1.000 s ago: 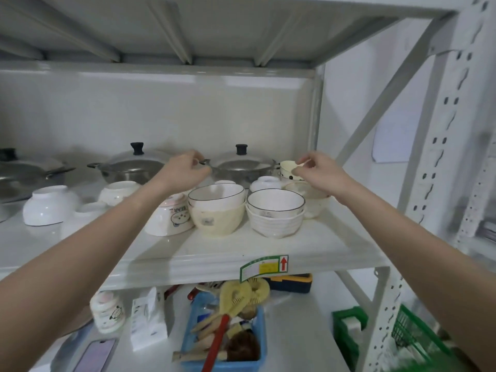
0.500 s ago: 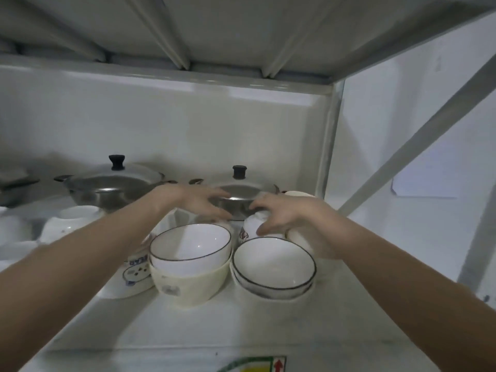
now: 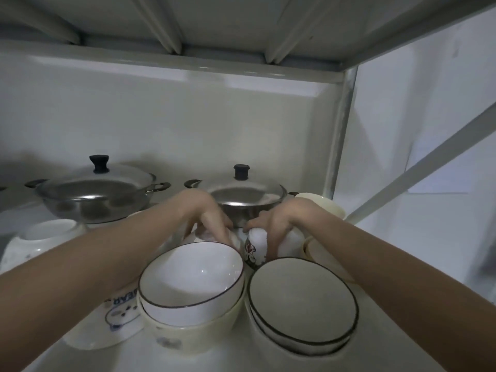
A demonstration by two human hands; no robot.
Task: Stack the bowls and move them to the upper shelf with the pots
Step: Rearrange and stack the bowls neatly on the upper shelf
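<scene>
Two stacks of white black-rimmed bowls stand at the shelf front: the left stack sits in a cream bowl, the right stack beside it. Behind them, my right hand grips an upturned white bowl with a cartoon print. My left hand rests its fingers on another small white bowl, mostly hidden. Two lidded steel pots stand at the back of the same shelf.
A bear-print bowl lies under my left forearm. More white bowls sit at the left, cream bowls at the right by the shelf's upright post. The shelf above hangs low overhead.
The camera has come closer to the shelf. Both hands dropped from the pot handles down behind the front stacks; my right hand has closed on the upturned printed bowl.
</scene>
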